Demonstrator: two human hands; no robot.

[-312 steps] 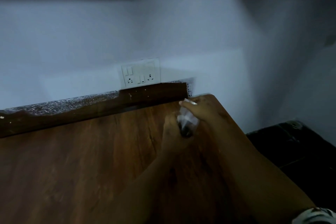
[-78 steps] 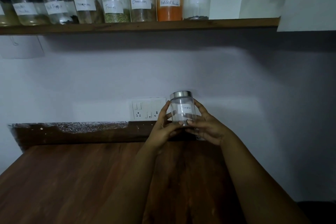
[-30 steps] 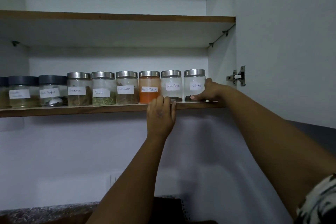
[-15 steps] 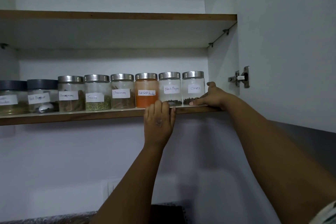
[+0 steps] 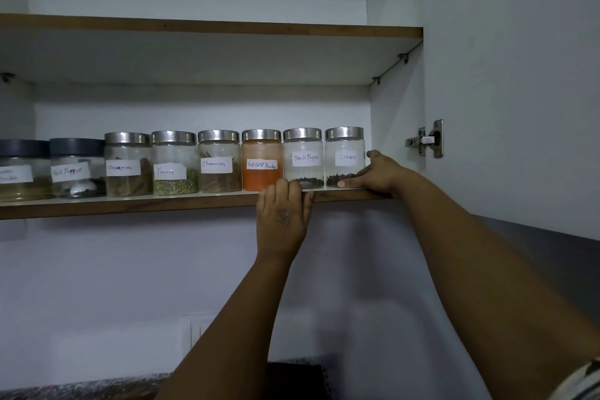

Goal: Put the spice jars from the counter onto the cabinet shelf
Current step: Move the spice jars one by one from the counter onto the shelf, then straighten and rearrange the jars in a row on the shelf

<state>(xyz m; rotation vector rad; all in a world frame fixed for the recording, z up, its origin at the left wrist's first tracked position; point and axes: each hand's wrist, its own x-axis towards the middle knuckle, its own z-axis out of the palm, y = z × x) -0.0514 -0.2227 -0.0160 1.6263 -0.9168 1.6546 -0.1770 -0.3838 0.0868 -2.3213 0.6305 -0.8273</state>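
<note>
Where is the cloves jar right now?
In the head view, the cloves jar stands at the right end of the lower shelf, beside the black pepper jar, with the right hand at its base.

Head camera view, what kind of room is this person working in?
Most likely a home kitchen. A row of hand-labelled spice jars, among them the Cloves jar and the Red chilli Powder jar, stands on a wooden cabinet shelf in an open wall cabinet with a door hinge.
</note>
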